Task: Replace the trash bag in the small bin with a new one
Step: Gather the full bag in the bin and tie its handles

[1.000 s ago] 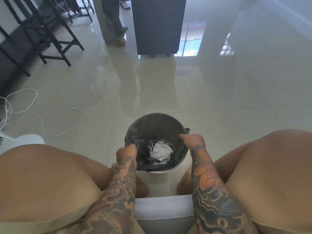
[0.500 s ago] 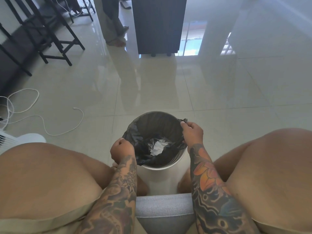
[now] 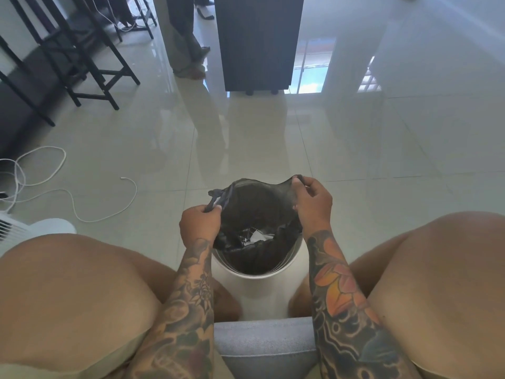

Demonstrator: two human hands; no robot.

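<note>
While the small white round bin (image 3: 255, 291) stands on the glossy tiled floor (image 3: 382, 149) between the seated person's knees, left hand (image 3: 199, 224) at nine o'clock and right hand (image 3: 314, 203) at two o'clock each pinch with curled fingers the raised rim of the black plastic trash bag (image 3: 254, 214), its lower part inside the bin.

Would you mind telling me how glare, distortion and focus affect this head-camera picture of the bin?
Head view: the glossy floor mirrors a bright window, giving strong glare; wide-angle distortion bows the tile lines and swells the knees; the bag interior is dark, showing little beyond white scraps; both hands, left and right, look reasonably sharp.
</note>
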